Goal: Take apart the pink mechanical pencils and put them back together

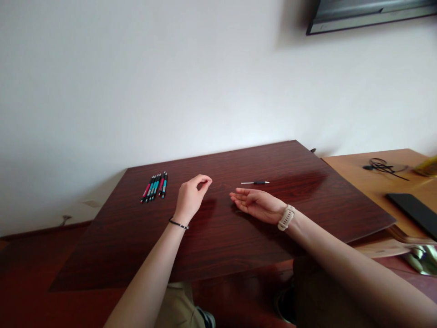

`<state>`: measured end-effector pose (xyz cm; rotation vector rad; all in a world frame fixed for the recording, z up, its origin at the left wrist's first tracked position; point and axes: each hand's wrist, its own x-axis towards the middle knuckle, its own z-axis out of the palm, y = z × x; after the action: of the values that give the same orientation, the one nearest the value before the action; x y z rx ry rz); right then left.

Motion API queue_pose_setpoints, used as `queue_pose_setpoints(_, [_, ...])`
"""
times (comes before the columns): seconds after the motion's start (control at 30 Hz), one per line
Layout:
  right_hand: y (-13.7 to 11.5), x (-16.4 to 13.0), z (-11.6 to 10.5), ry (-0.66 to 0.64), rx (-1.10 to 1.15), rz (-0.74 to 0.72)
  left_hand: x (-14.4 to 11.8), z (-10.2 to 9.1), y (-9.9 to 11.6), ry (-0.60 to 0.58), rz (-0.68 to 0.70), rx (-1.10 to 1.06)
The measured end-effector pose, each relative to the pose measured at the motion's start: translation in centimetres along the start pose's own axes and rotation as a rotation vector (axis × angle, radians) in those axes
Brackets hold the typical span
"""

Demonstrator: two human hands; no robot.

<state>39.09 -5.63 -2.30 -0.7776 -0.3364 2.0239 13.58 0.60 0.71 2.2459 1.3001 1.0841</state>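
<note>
My left hand (190,195) hovers over the dark red wooden board (218,237), thumb and fingertips pinched together; I cannot tell whether anything small is between them. My right hand (254,202) rests palm up on the board, fingers apart and empty, with a pale watch on its wrist. A thin pen part (255,182) with a white tip and black end lies on the board just beyond my right hand. Several pens (155,186), pink, teal and black, lie side by side to the left of my left hand.
The board lies across my lap and ends at a white wall. To the right stands a light wooden desk (372,177) with a black cable (380,166) and a flat black device (413,209). A dark frame (368,16) hangs on the wall above.
</note>
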Motion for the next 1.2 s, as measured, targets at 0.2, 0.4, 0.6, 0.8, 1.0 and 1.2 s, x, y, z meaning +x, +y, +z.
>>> queue_pose_setpoints(0.2, [-0.6,-0.3,-0.1,-0.004,0.053,0.067,1.4,1.2,-1.7,-0.120,0.108,0.303])
queue_pose_setpoints(0.4, [-0.3,-0.1,-0.3,-0.019,0.022,0.056,1.2,2.1,-3.2,-0.178,0.125,0.401])
queue_pose_setpoints(0.6, [0.2,0.1,-0.7,-0.021,0.024,0.033,1.0,2.4,-3.8,-0.170,0.102,0.385])
queue_pose_setpoints(0.8, [0.3,0.1,-0.6,-0.010,0.025,0.013,0.5,1.8,-3.5,-0.131,0.083,0.349])
queue_pose_setpoints(1.0, [0.5,-0.2,0.0,-0.043,-0.048,0.011,-1.8,1.5,0.3,-0.048,0.204,0.251])
queue_pose_setpoints(1.2, [0.7,-0.5,0.6,-0.149,-0.071,-0.050,-3.6,3.2,3.3,-0.164,0.330,0.157])
